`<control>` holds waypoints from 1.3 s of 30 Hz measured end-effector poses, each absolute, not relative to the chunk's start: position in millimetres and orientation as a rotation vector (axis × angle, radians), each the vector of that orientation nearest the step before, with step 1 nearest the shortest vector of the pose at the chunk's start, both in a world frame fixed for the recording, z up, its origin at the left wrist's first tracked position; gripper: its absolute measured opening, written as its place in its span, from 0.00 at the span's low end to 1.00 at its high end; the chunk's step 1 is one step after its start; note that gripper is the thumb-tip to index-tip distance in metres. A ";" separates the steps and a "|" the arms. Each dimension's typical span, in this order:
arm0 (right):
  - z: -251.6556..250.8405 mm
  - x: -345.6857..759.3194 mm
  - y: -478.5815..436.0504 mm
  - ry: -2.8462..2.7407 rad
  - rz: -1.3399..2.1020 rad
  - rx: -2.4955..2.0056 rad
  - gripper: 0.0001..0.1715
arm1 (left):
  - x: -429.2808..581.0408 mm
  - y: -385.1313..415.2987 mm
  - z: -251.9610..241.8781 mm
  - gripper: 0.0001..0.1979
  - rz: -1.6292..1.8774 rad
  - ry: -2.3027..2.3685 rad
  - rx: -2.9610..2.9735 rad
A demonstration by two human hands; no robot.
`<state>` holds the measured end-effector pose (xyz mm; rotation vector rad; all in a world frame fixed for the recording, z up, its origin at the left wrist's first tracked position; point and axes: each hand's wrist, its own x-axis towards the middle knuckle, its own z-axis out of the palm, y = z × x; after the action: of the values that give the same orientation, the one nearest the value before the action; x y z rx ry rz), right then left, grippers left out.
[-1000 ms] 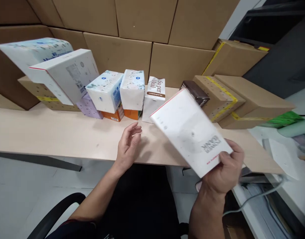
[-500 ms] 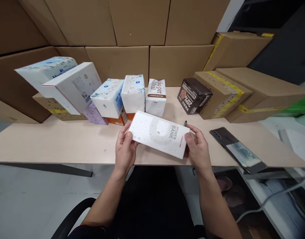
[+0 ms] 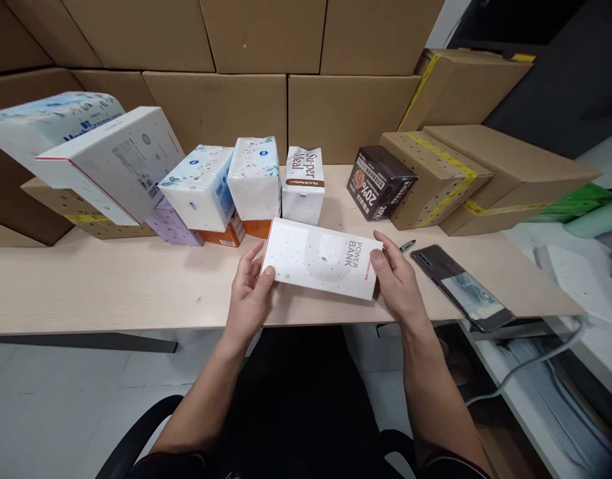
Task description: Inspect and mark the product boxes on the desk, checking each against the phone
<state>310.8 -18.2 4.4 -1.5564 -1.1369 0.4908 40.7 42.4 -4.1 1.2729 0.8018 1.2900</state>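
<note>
The white box (image 3: pixel 318 256), printed "POWER BANK", was in both hands over the front part of the counter (image 3: pixel 111 286), its printed face up and its right end slightly nearer the person. The fingers of the left hand (image 3: pixel 251 293) grasped its left end, thumb on the near corner. The fingers of the right hand (image 3: pixel 400 283) grasped the other end, thumb pressed on the top beside the red lettering. Whether the box's underside touched the counter could not be told.

Just beyond the right hand lay a pen (image 3: pixel 408 246), and beside it a dark phone (image 3: pixel 433 263), back up. Behind the white box stood a "Super Meal" carton (image 3: pixel 303 199). To its left, a tissue pack (image 3: pixel 256 179) sat on an orange box (image 3: pixel 257 229), with a second tissue pack (image 3: pixel 196 189) next to it. Toward the back right, a dark brown box (image 3: pixel 376 183) stood tilted against a taped cardboard box (image 3: pixel 436 176).
</note>
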 end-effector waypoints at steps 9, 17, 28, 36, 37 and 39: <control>3.8 305.3 -20.4 -1.079 0.396 -1.421 0.32 | 42.4 41.6 -1.2 0.29 1.291 0.759 1.410; -3.7 305.0 -25.2 -1.179 0.434 -1.319 0.33 | 42.0 41.8 -5.6 0.38 1.340 0.818 1.449; 8.7 353.9 -29.6 -1.524 -0.365 -2.149 0.26 | 43.9 37.8 1.2 0.25 1.368 0.950 1.397; 29.8 352.2 -24.7 -1.974 -0.422 -2.451 0.22 | 32.5 36.8 -2.2 0.16 1.406 0.974 1.901; 32.1 351.3 -23.5 -2.016 -0.429 -2.450 0.21 | 30.2 35.9 -2.6 0.16 1.379 0.976 1.957; 35.4 350.1 -21.2 -2.094 -0.434 -2.441 0.20 | 24.6 33.8 -2.5 0.16 1.314 0.963 2.053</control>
<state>350.1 -21.2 35.4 -2.4410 -2.0944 -0.4342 24.6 33.8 -2.5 2.0529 0.9629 1.3137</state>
